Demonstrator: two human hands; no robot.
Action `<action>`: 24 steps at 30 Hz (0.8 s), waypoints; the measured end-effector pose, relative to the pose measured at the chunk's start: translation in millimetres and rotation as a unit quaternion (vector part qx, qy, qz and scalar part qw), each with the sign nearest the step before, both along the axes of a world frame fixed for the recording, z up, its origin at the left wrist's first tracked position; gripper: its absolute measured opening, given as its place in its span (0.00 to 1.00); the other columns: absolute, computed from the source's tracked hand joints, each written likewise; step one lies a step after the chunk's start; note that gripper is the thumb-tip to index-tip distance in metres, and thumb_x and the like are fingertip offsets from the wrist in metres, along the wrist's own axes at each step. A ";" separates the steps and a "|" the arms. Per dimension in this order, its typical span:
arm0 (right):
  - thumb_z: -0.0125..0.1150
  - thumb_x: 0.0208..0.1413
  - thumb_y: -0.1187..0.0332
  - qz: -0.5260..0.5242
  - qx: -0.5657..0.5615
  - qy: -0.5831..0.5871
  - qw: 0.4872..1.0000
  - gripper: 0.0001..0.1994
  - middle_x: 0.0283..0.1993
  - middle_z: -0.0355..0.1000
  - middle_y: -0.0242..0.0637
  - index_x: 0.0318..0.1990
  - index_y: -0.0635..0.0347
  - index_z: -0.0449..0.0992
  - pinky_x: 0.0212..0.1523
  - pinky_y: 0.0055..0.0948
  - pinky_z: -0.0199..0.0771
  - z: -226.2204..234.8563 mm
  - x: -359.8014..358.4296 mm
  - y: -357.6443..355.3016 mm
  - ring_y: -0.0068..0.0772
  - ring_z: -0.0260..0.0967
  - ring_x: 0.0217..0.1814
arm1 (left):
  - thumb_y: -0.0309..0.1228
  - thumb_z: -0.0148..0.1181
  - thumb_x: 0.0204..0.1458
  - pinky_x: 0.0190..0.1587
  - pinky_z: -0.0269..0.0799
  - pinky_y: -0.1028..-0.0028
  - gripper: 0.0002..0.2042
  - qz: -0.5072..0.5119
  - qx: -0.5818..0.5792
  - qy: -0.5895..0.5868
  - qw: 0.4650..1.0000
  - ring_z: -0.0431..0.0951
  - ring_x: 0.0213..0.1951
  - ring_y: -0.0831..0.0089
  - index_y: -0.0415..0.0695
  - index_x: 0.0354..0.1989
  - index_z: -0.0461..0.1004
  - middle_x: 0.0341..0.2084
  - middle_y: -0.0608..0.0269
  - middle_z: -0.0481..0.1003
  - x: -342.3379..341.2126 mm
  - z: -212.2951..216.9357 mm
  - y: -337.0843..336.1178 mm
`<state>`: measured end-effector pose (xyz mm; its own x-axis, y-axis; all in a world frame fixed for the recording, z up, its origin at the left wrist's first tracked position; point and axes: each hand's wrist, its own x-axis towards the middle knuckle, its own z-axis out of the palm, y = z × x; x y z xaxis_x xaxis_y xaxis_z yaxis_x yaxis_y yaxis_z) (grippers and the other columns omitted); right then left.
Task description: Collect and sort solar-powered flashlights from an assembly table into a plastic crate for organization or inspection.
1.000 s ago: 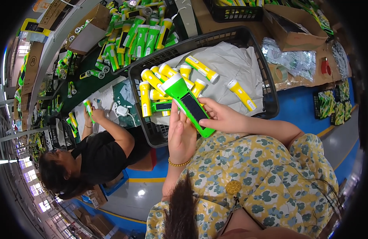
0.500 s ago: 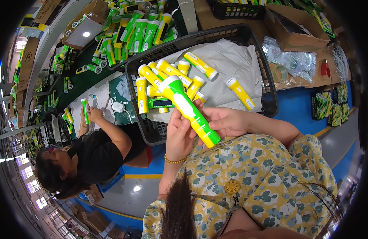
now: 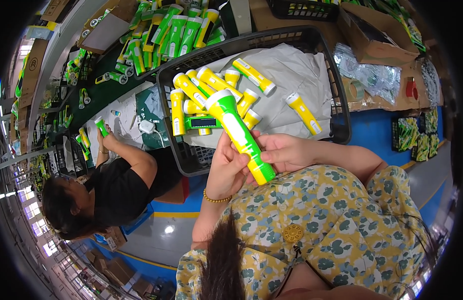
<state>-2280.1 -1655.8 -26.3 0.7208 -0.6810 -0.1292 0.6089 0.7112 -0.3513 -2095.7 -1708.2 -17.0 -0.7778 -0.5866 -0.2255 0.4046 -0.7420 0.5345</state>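
A yellow and green flashlight [image 3: 240,134] with a white-rimmed head is held at a slant in front of me, its head toward the crate. My left hand [image 3: 227,165] is closed round the lower body, thumb on top. My right hand [image 3: 284,152] grips it from the other side, thumb near the tail end; its other fingers are partly behind the flashlight. Just beyond is a black plastic crate [image 3: 341,107] lined with pale paper. Several yellow flashlights [image 3: 194,90] lie heaped in its left part, and a single yellow flashlight [image 3: 302,114] lies apart at its right.
To my left a co-worker in a black top [image 3: 122,192] holds a green flashlight [image 3: 101,126]. A large pile of flashlights [image 3: 176,35] stands beyond the crate. Right of it are clear plastic bags [image 3: 366,75], a tape roll [image 3: 355,90] and an open cardboard box [image 3: 374,37].
The flashlight in my hands has turned slightly about its length and stands a bit more upright. The co-worker's green flashlight has tilted and moved slightly left.
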 end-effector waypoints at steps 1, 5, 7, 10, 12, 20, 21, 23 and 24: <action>0.48 0.61 0.64 -0.005 0.009 -0.004 1.000 0.21 0.56 0.62 0.42 0.58 0.63 0.55 0.54 0.37 0.69 -0.4 0.1 -1.2 0.42 0.63 0.58 | 0.25 0.59 0.50 0.41 0.73 0.76 0.33 0.011 0.019 -0.004 1.000 0.72 0.45 0.71 0.41 0.62 0.47 0.52 0.52 0.65 -3.5 4.3 -1.1; 0.45 0.62 0.60 -0.063 0.095 0.011 0.993 0.21 0.55 0.64 0.46 0.56 0.65 0.58 0.57 0.40 0.67 4.4 2.7 -3.7 0.45 0.65 0.56 | 0.31 0.51 0.57 0.35 0.72 0.80 0.23 0.036 0.038 -0.050 0.997 0.72 0.39 0.79 0.39 0.60 0.54 0.50 0.55 0.68 -8.2 -9.7 0.4; 0.42 0.63 0.61 -0.065 0.118 -0.017 0.991 0.21 0.55 0.63 0.48 0.58 0.64 0.57 0.59 0.44 0.64 1.1 2.5 -4.1 0.47 0.63 0.58 | 0.34 0.44 0.60 0.40 0.72 0.80 0.18 0.048 0.072 -0.092 0.992 0.72 0.41 0.78 0.37 0.56 0.59 0.50 0.56 0.68 -12.7 -7.0 2.3; 0.42 0.63 0.61 -0.063 0.129 -0.049 0.988 0.21 0.56 0.63 0.50 0.58 0.66 0.56 0.61 0.44 0.62 1.7 -0.5 -1.8 0.48 0.61 0.60 | 0.33 0.44 0.61 0.47 0.70 0.76 0.18 0.039 0.120 -0.080 0.989 0.71 0.45 0.75 0.38 0.56 0.59 0.50 0.56 0.68 -13.4 -3.3 3.1; 0.45 0.62 0.61 -0.059 0.116 -0.053 0.990 0.22 0.55 0.63 0.49 0.57 0.68 0.57 0.61 0.40 0.63 2.3 -2.0 -0.4 0.47 0.61 0.60 | 0.33 0.46 0.60 0.50 0.69 0.74 0.19 0.031 0.125 -0.065 0.990 0.70 0.48 0.74 0.38 0.57 0.58 0.51 0.56 0.66 -9.3 -6.6 2.7; 0.48 0.61 0.63 -0.048 0.110 -0.051 0.992 0.22 0.55 0.63 0.49 0.57 0.69 0.56 0.62 0.38 0.62 8.6 1.1 -0.1 0.47 0.61 0.60 | 0.29 0.61 0.49 0.56 0.64 0.70 0.34 -0.004 0.052 -0.013 0.999 0.65 0.55 0.68 0.40 0.61 0.48 0.59 0.57 0.58 -2.9 -6.7 8.3; 0.48 0.61 0.63 -0.048 0.110 -0.052 0.991 0.22 0.55 0.63 0.49 0.57 0.69 0.56 0.62 0.38 0.62 9.7 1.4 -0.5 0.47 0.61 0.60 | 0.29 0.61 0.49 0.56 0.64 0.69 0.34 -0.014 0.058 -0.012 0.998 0.65 0.55 0.68 0.40 0.61 0.48 0.59 0.57 0.57 -0.5 -9.3 7.7; 0.48 0.61 0.62 -0.036 0.119 -0.031 0.992 0.21 0.55 0.63 0.48 0.56 0.68 0.57 0.59 0.37 0.66 11.9 0.8 -0.7 0.44 0.63 0.58 | 0.29 0.61 0.49 0.56 0.64 0.69 0.34 -0.024 0.065 -0.012 0.998 0.64 0.56 0.68 0.40 0.61 0.48 0.59 0.57 0.56 2.8 -8.6 8.1; 0.48 0.61 0.62 -0.036 0.120 -0.032 0.992 0.21 0.55 0.63 0.48 0.56 0.68 0.57 0.59 0.37 0.66 11.2 0.5 0.0 0.44 0.63 0.58 | 0.29 0.61 0.49 0.56 0.64 0.69 0.33 -0.028 0.084 -0.013 0.996 0.64 0.56 0.68 0.40 0.61 0.48 0.59 0.56 0.56 4.7 -5.4 9.2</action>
